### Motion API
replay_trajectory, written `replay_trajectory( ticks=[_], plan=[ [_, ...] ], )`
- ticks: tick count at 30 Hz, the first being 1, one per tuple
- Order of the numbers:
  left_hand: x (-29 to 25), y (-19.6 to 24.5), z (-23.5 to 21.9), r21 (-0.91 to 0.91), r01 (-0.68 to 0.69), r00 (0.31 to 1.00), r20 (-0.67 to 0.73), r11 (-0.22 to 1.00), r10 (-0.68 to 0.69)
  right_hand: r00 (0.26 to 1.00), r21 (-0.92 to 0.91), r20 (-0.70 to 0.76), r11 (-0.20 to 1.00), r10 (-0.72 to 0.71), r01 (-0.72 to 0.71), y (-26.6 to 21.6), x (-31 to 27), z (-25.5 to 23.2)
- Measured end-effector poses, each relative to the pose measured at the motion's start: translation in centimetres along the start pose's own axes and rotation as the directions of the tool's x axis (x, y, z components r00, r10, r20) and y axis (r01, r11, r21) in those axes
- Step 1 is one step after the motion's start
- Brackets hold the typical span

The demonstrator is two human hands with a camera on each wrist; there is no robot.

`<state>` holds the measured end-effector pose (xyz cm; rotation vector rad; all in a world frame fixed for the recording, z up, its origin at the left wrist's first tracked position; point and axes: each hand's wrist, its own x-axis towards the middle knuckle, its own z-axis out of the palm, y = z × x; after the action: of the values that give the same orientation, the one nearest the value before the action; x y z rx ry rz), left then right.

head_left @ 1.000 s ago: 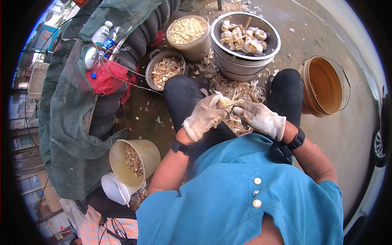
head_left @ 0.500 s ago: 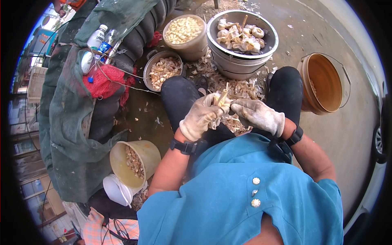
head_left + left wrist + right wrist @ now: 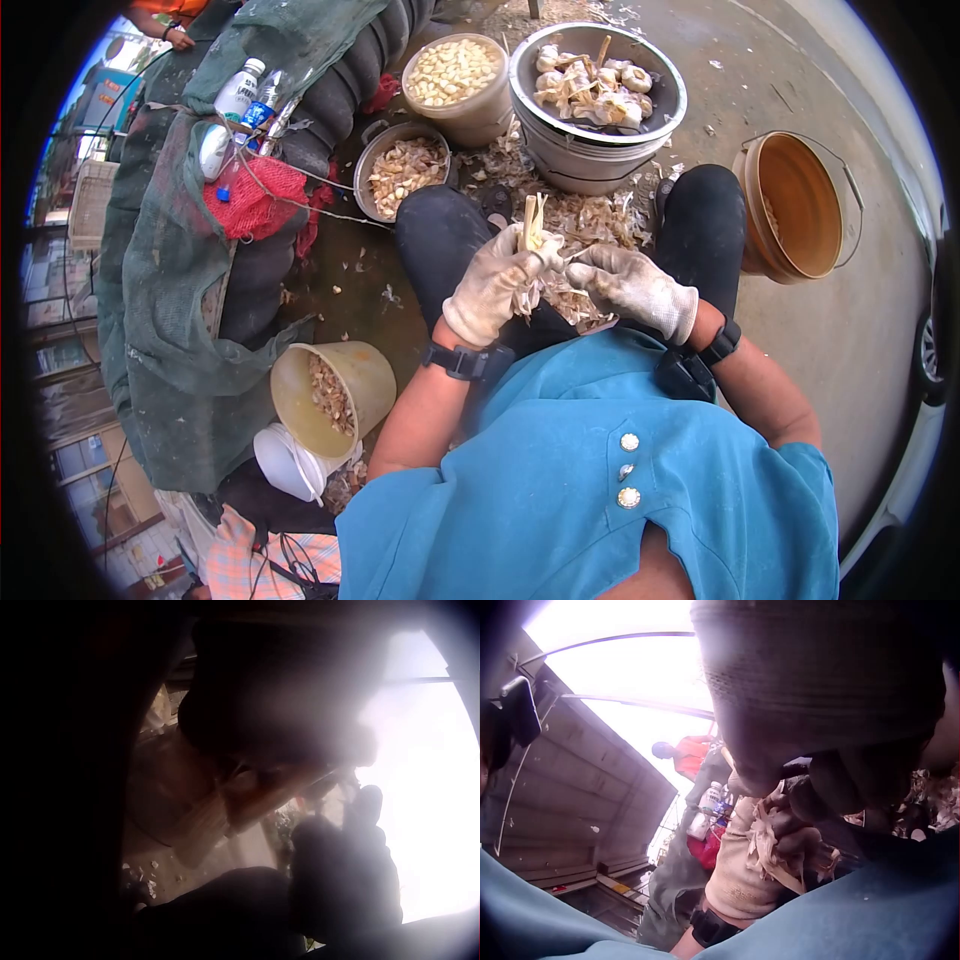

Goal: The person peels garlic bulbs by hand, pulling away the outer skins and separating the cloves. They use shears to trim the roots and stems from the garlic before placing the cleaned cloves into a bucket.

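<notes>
My gloved left hand (image 3: 492,292) grips a head of garlic (image 3: 540,242), its dry pale stalk standing up between the fingers. Loose papery skin (image 3: 763,844) hangs from the garlic in the right wrist view. Close beside it, my gloved right hand (image 3: 638,288) has curled fingers and pinches a thin strip of skin at the garlic's side. Both hands are over the lap, between the knees. The left wrist view is dark and blurred, and the garlic is hard to make out there.
Whole garlic heads lie in a metal basin (image 3: 670,105) on a bucket. A tub of peeled cloves (image 3: 455,75) and a pot of unpeeled cloves (image 3: 405,180) stand left of it. An orange bucket (image 3: 800,205) is right; a tipped cream bucket (image 3: 370,385) lies left. Skins (image 3: 600,218) litter the ground.
The garlic's stalk has swung from pointing right to upright in my left hand. My right fingers have drawn slightly away from the garlic. An orange-sleeved arm shows more at top left.
</notes>
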<state>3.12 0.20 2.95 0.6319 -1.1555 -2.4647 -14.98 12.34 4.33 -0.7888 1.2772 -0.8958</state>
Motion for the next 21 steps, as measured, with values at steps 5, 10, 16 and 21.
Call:
replay_trajectory(
  ticks=[5, 10, 16, 21],
  plan=[
    [0.3, 0.7, 0.9, -0.044, 0.145, 0.989, 0.047, 0.988, -0.143, 0.978, -0.168, -0.2, 0.985, -0.067, 0.034, -1.0, 0.9, -0.4],
    [0.4, 0.1, 1.0, 0.174, 0.134, 0.991, -0.023, 0.976, -0.132, 0.993, 0.121, -0.117, 0.992, -0.031, 0.045, -1.8, 0.9, -0.2],
    [0.4, 0.7, 2.0, 0.31, 0.043, 0.999, 0.004, 0.95, -0.047, 0.991, 0.236, -0.131, 0.972, 0.012, 0.019, -2.8, 0.2, -0.2],
    [0.6, 1.2, 2.1, 0.222, 0.202, 0.979, -0.075, 0.954, -0.19, 0.971, 0.064, -0.238, 0.998, 0.039, -0.024, -2.6, 0.2, -0.2]
  ],
)
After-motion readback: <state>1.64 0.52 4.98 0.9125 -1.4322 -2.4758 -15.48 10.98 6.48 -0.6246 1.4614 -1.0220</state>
